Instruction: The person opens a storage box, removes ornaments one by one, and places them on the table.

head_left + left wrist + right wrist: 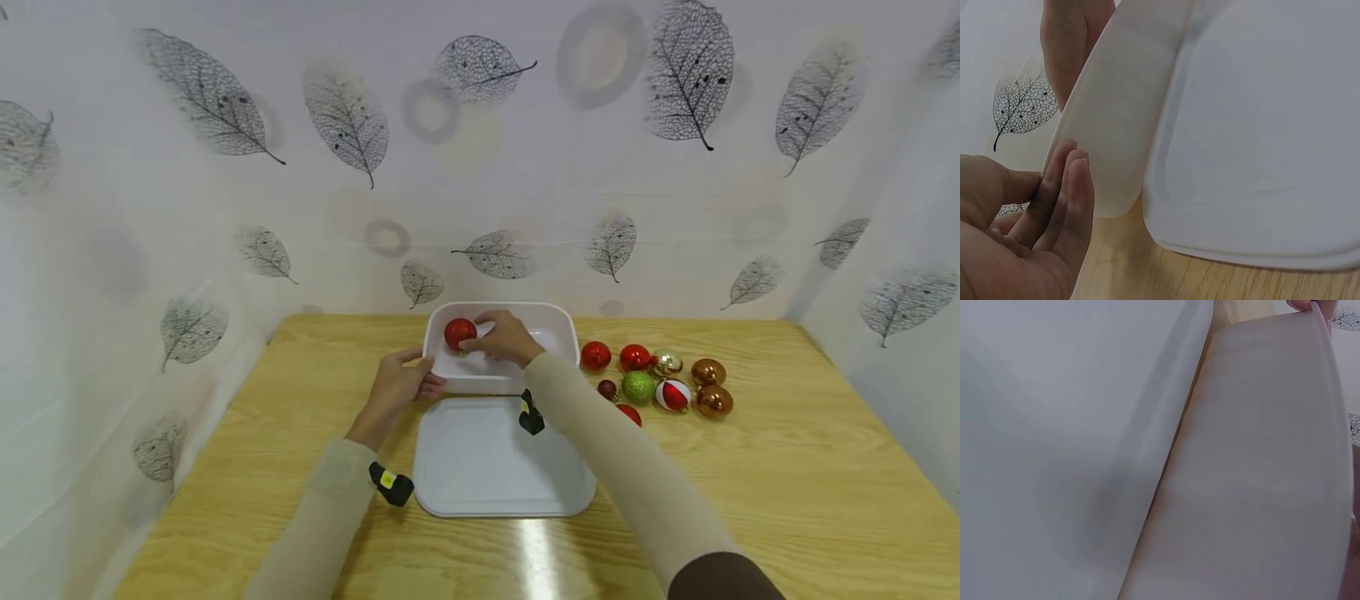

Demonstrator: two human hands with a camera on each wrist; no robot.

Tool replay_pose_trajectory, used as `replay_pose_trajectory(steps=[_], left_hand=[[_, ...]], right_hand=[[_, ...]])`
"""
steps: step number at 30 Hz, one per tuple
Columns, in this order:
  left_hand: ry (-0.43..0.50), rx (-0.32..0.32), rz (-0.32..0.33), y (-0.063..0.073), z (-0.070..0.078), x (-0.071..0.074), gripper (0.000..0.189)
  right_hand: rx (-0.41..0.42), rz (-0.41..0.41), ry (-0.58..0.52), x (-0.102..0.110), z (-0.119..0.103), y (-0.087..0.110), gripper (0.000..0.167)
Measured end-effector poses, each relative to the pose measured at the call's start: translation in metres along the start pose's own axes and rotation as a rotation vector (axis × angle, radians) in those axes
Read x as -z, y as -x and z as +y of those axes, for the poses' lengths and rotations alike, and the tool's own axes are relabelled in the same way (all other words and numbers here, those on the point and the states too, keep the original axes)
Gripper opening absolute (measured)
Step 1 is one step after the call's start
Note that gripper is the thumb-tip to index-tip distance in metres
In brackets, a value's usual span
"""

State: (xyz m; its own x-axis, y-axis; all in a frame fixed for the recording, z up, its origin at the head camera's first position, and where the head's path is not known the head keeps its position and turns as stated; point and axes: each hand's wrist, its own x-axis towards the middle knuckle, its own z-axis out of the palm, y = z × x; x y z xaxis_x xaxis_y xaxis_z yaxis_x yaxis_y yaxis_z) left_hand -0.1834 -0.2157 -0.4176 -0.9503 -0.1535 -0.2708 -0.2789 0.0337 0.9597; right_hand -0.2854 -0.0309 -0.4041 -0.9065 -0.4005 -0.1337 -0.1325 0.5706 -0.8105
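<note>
A white plastic container (559, 333) stands near the back of the table. My left hand (401, 382) grips its front left corner; the left wrist view shows the thumb over the rim and the fingers (1079, 187) against the outer wall. Inside the container's left part is a shiny red Christmas ball (459, 332). My right hand (506, 337) reaches into the container, thumb and fingertips pinching the ball from its right side. In the right wrist view the container's wall (1254, 444) hides most of that hand.
A white lid (498, 458) lies flat directly in front of the container. Right of it, several Christmas balls are grouped: red (596, 356), green (639, 387), gold (667, 362), copper (714, 402) and a red-and-white one (673, 395). My right forearm partly covers another red ball (630, 413). A leaf-patterned curtain (480, 167) hangs behind.
</note>
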Motion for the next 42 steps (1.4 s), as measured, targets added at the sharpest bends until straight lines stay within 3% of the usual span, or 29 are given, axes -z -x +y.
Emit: replay_pose_trajectory(steps=[7,27,42], left_hand=[[-0.008,0.005,0.011,-0.001,-0.001,-0.002,0.043],[0.003,0.006,0.014,-0.001,-0.001,-0.001,0.042],[-0.037,-0.003,0.01,0.002,0.002,-0.002,0.044]], right_hand=[[0.014,0.036,0.064,-0.009,0.005,-0.008,0.065],[0.035,0.05,0.056,-0.023,0.007,-0.019,0.059],[0.025,-0.005,0.038,0.0,0.008,-0.01,0.059]])
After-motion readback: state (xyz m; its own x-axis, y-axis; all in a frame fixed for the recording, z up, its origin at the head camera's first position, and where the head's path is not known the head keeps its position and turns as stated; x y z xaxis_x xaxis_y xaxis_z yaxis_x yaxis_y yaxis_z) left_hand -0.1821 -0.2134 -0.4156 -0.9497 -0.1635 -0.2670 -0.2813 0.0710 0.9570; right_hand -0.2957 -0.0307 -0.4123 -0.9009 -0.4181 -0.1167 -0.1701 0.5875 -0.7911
